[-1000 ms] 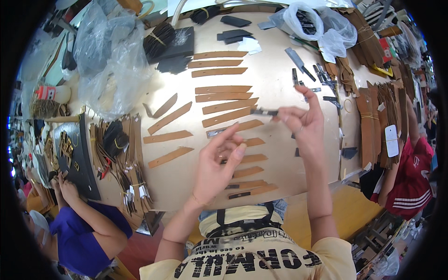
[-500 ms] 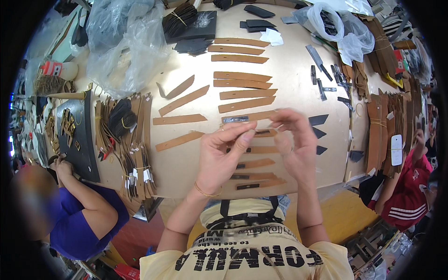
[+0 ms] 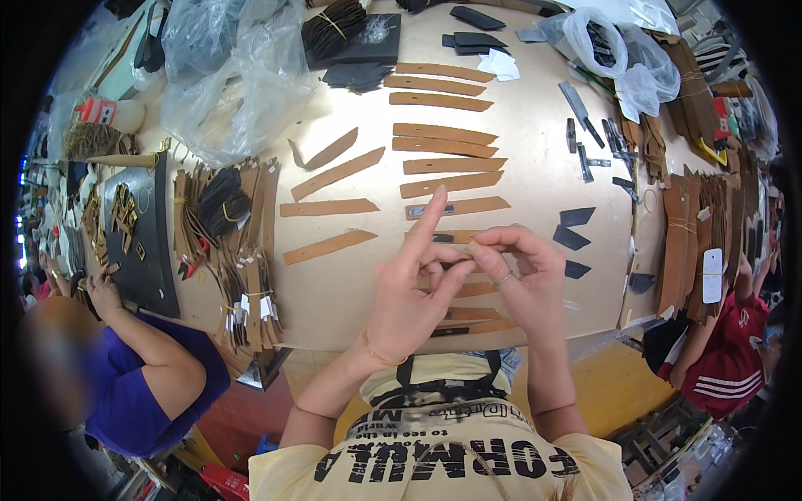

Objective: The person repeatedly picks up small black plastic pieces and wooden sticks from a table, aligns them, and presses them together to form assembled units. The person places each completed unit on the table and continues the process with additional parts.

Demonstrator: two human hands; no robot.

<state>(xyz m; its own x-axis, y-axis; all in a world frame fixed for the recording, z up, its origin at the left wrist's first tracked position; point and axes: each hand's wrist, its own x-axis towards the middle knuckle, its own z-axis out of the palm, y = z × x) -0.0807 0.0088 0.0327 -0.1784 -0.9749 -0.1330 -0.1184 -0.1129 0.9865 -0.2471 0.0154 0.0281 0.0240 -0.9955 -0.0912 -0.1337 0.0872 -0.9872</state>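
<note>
My left hand [image 3: 413, 288] and my right hand [image 3: 526, 280] meet fingertip to fingertip above the near middle of the table. Between them they pinch a small dark piece [image 3: 455, 265], mostly hidden by the fingers. My left index finger points up and away. Under the hands lies a column of brown leather strips [image 3: 451, 184] running away from me. One strip [image 3: 480, 204] just beyond my fingers carries a small dark metal piece [image 3: 430, 210]. More strips near the table edge [image 3: 476, 316] are partly covered by my hands.
Loose brown strips [image 3: 328, 207] lie to the left. Bundled strips [image 3: 242, 250] and a black board [image 3: 146, 242] sit further left, by a person in purple [image 3: 142, 376]. Clear plastic bags [image 3: 225, 83] are at the back. Black cut pieces [image 3: 576, 238], stacked strips [image 3: 693, 242] and a person in red [image 3: 718, 359] are on the right.
Both hands have come down toward me and closed together. The right hand, raised over the strip column a second ago, now meets the left hand low near the table edge.
</note>
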